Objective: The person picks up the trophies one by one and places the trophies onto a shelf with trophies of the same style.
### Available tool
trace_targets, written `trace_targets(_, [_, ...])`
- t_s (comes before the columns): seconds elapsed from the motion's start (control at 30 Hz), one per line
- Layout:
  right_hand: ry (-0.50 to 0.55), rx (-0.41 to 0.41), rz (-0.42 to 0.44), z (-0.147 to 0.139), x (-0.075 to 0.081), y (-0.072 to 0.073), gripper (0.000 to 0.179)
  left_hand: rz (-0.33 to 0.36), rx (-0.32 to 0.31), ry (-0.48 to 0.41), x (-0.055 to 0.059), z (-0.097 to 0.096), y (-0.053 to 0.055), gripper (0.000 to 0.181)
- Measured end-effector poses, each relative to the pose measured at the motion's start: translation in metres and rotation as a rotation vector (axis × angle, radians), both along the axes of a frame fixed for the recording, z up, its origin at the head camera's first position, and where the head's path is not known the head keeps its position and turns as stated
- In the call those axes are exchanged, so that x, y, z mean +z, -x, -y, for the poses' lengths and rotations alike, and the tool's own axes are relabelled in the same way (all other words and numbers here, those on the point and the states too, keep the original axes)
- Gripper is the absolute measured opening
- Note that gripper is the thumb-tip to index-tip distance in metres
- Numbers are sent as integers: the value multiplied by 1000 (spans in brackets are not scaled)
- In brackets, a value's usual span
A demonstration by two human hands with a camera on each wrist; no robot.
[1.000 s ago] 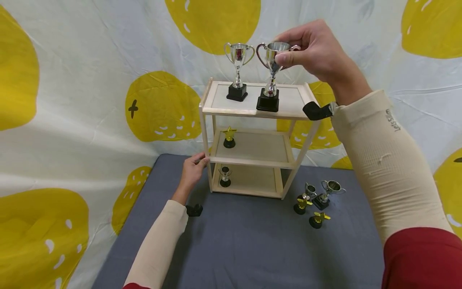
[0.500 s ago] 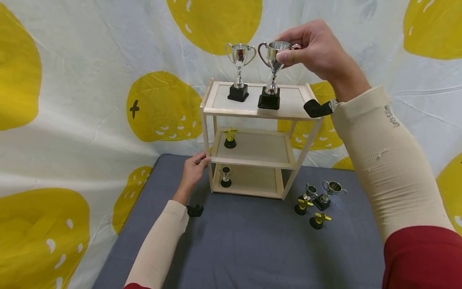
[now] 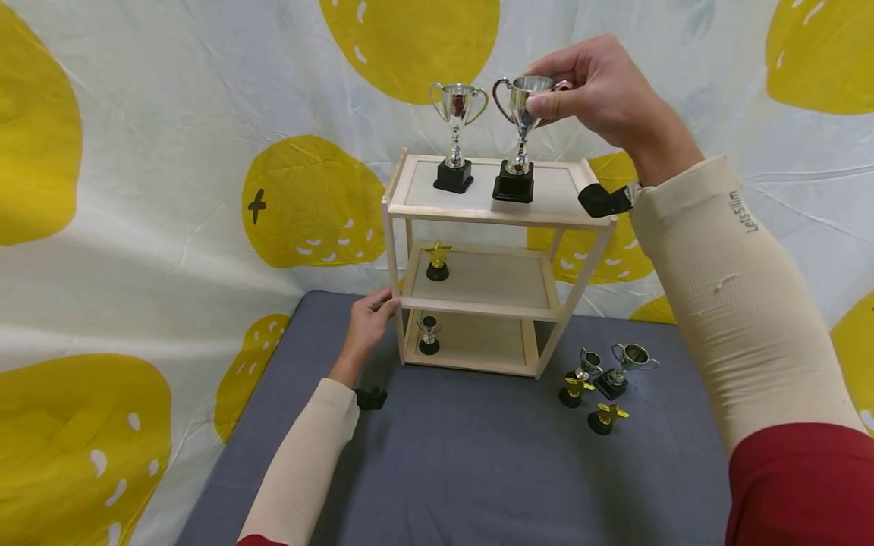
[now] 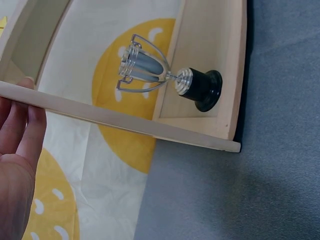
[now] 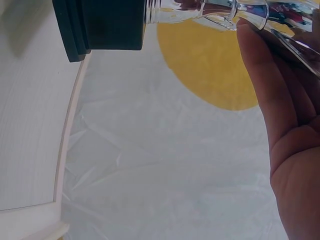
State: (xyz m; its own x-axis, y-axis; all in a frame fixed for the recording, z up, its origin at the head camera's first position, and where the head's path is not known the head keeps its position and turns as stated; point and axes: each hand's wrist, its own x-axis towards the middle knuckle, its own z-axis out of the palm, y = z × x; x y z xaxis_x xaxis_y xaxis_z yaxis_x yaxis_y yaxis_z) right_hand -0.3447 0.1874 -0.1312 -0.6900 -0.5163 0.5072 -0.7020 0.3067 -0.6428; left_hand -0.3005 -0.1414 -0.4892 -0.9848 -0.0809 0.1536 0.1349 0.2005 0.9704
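Observation:
My right hand (image 3: 601, 95) pinches a silver trophy cup (image 3: 522, 144) by its bowl, thumb in front. The cup is upright, its black square base (image 5: 112, 25) close over the top shelf. A similar silver trophy (image 3: 455, 125) stands just left of it on that shelf. My left hand (image 3: 369, 326) holds the left post (image 4: 100, 114) of the wooden rack (image 3: 481, 311) at middle-shelf height, fingers behind the post. A gold star trophy (image 3: 438, 262) stands at the left of the middle shelf. On the bottom shelf is a small silver cup (image 4: 145, 65) with a round black base.
On the grey cloth (image 3: 478, 455) right of the rack stand a larger silver cup (image 3: 617, 371), a small silver cup (image 3: 589, 364) and two gold star trophies, one nearer (image 3: 606, 417) and one behind (image 3: 575, 390). A lemon-patterned curtain (image 3: 177, 189) hangs behind the rack.
My right hand has carried the trophy slightly back over the top shelf, away from its front edge. My left hand keeps its hold on the post.

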Motion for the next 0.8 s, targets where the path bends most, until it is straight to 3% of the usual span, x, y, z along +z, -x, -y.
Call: trace_targets(0.8, [-34,-55,72,-4,0,12,28,-12,-6,9,2,-2,-2,41])
